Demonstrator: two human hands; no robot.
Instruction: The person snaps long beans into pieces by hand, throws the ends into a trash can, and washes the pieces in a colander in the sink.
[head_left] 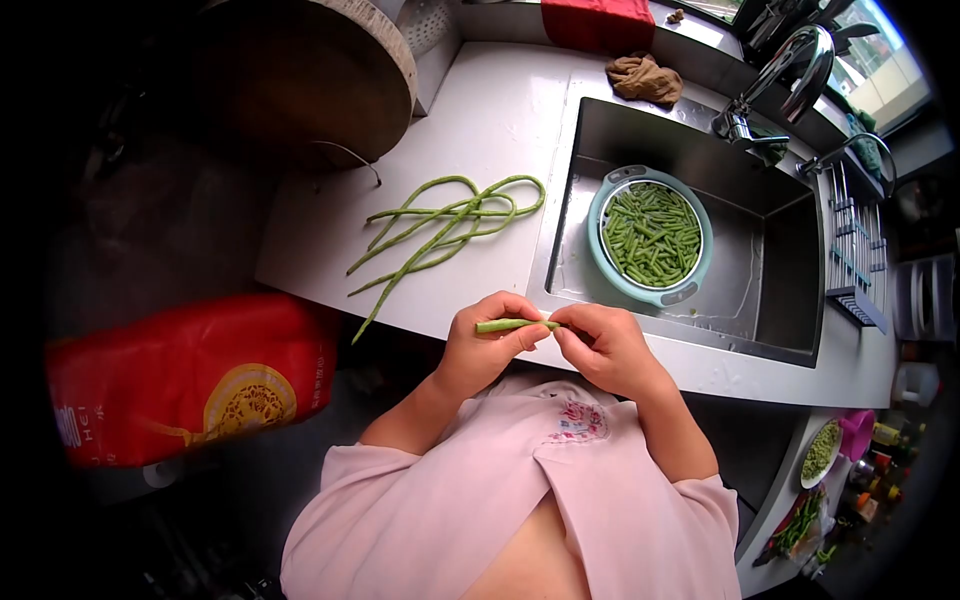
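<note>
Between my two hands, at the front edge of the counter, is a short piece of green bean [505, 325]. My left hand [490, 345] has its fingers closed round the piece, and my right hand [603, 345] pinches its right end. Several long green beans [440, 235] lie looped on the white counter [500, 90], beyond my left hand. In the steel sink [735, 290], a blue-rimmed colander [705, 235] holds many short cut beans [652, 235].
A faucet [738, 125] and a brown cloth [643, 80] are behind the sink. A dish rack [853, 250] stands at its right. A red bag [200, 380] is at the left, below a large round board [300, 80]. A plate of green pieces [820, 452] sits at the lower right.
</note>
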